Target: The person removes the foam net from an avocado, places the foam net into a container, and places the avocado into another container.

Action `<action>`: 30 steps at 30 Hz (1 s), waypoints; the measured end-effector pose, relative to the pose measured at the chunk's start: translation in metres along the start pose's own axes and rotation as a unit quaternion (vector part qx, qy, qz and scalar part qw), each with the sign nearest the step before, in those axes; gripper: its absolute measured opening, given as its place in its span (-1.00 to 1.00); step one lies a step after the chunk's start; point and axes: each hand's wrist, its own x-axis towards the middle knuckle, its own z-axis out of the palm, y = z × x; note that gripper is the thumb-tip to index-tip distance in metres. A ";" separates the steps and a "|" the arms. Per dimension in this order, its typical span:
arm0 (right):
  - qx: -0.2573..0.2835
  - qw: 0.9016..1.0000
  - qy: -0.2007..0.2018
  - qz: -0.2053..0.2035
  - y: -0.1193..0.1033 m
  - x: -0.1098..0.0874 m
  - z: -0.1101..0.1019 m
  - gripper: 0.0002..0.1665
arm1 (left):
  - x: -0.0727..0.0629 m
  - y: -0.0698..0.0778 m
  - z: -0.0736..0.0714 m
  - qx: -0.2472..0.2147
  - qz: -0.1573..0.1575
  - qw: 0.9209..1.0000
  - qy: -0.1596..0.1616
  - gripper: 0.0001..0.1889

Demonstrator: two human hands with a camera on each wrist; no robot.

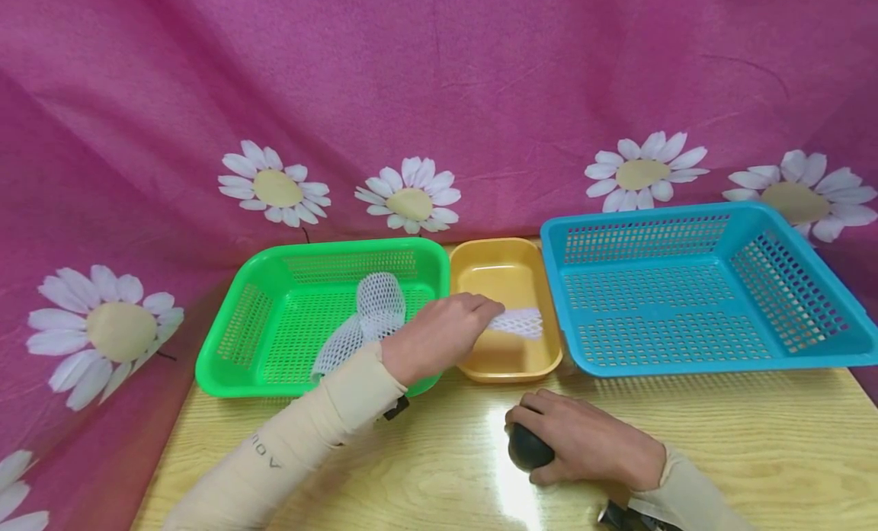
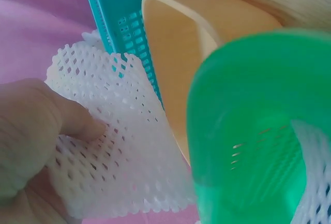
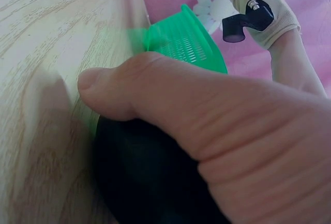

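My left hand [image 1: 446, 331] pinches a white foam mesh sleeve [image 1: 519, 323] above the orange tray [image 1: 473, 371]. In the left wrist view the thumb lies across the flattened sleeve [image 2: 124, 151], whose netted end fans outward. My right hand [image 1: 583, 438] grips a dark, rounded, smooth object [image 1: 528, 449] over the table in front of the orange tray. The right wrist view shows the thumb over the top of this dark object [image 3: 150, 177]; its kind cannot be made out, and its far side is hidden by the hand.
A green basket [image 1: 226, 340] at the left has more white foam mesh sleeves [image 1: 381, 302] in it. To the right of the orange tray stands a blue basket [image 1: 590, 369]. Behind them hangs a pink cloth [image 1: 480, 97] with daisies. The wooden table [image 1: 425, 470] extends in front.
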 end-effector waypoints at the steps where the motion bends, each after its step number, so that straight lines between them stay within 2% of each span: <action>1: -0.001 1.000 0.000 0.001 0.000 0.000 0.000 -0.34 | 0.001 -0.001 0.000 -0.002 -0.003 1.000 -0.003 -0.66; 12: 0.012 1.000 -0.012 0.015 -0.001 -0.001 -0.001 -0.35 | 0.013 -0.007 -0.001 -0.001 -0.010 1.000 -0.007 -0.61; 22: 0.016 1.000 -0.010 0.008 -0.001 0.000 -0.001 -0.36 | 0.023 -0.016 -0.004 -0.007 -0.009 1.000 0.010 -0.60; 30: 0.027 0.999 -0.023 0.015 0.000 0.000 -0.002 -0.34 | 0.032 -0.021 -0.006 -0.017 -0.029 0.999 -0.007 -0.57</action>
